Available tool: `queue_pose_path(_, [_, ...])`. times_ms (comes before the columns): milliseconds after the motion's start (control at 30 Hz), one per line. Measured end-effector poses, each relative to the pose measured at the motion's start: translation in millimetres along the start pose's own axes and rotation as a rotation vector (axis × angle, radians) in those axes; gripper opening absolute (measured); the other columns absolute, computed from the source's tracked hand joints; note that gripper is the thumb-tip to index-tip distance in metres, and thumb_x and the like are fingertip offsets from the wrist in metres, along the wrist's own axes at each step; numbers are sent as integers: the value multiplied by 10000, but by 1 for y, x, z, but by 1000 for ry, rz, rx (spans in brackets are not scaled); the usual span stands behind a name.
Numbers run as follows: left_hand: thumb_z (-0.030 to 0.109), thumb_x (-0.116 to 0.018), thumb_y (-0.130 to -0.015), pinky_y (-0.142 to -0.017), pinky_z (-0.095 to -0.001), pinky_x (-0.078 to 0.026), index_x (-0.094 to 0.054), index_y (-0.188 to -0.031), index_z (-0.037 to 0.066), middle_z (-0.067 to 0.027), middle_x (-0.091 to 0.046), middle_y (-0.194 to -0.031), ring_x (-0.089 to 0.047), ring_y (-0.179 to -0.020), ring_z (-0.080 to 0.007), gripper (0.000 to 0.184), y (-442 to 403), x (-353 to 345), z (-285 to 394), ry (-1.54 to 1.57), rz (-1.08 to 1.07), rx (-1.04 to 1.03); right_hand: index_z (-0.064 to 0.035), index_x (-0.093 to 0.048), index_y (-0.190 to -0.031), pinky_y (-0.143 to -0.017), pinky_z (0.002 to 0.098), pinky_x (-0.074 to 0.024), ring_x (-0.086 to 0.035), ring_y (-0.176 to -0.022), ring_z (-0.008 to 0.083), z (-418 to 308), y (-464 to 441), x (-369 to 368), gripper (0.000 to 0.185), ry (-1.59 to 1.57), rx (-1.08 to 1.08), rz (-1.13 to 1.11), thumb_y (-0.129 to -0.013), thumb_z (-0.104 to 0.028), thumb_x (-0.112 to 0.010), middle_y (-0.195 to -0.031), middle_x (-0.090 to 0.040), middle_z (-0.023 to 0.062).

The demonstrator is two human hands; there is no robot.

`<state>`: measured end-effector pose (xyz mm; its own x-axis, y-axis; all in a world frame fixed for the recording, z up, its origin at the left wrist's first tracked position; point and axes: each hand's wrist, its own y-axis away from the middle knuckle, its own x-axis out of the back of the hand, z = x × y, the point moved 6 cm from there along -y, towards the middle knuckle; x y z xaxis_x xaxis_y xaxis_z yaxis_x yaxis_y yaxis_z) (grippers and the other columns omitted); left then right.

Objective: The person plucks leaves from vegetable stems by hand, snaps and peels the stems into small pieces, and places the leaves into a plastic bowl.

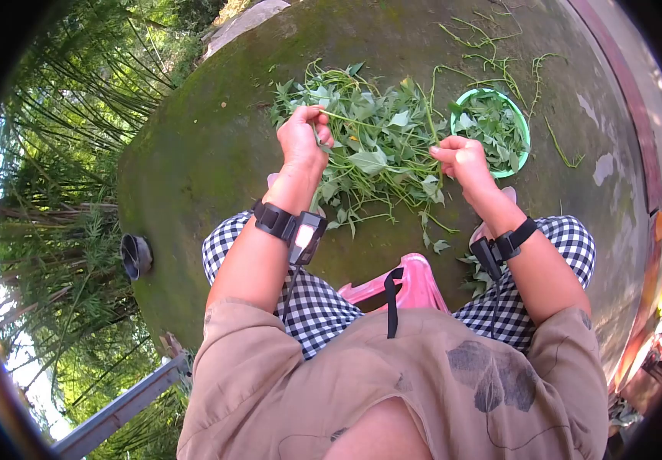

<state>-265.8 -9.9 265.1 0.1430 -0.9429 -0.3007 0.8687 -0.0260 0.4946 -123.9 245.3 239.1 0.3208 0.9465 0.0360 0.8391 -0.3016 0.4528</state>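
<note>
A large heap of leafy green stems (pixel 373 149) lies on the mossy ground in front of my knees. Above its left side, my left hand (pixel 304 138) is closed on a green stem that stretches rightward over the heap. My right hand (pixel 463 159) pinches a stem at the heap's right edge, with its fingertips together. Just beyond that hand sits a round green-rimmed basket (pixel 529 136) holding loose leaves (pixel 488 123).
Bare stems (pixel 499 65) are scattered behind the basket. A pink plastic stool (pixel 415 285) is beneath me. Leaves lie by my right knee. At the far left are a dark pot (pixel 136 256), bamboo foliage and a metal rail (pixel 128 402).
</note>
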Motion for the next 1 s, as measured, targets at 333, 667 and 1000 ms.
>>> queue_pose_path(333, [135,-518,-868,-423,-307,-295,-572,-916,50,-47,-512,-638,-372,-439,-142,112,-3,-10,-8,92,-131,100,23,-522,-1104,-586,313,-510,-566,-574,152,5,-9,39,308,-471,-34,58,-826,-52,-632,-673,-525,13])
queue_pose_path(667, [128,-505,-879,-440,-313,-295,-540,-979,57,-62,-539,-657,-364,-442,-151,128,23,-61,-54,135,-392,361,48,-576,-1161,-483,278,-464,-554,-477,150,12,29,-44,319,-425,-286,-405,-897,-125,-626,-530,-456,-17])
queue_pose_path(1000, [72,-687,-780,-501,-279,-392,-629,-1059,46,2,-557,-702,-466,-520,-102,286,27,-44,-31,-449,-192,96,-32,-621,-852,-428,242,-338,-388,-439,68,8,12,-21,98,-93,-168,-278,-856,-121,-662,-537,-451,-42])
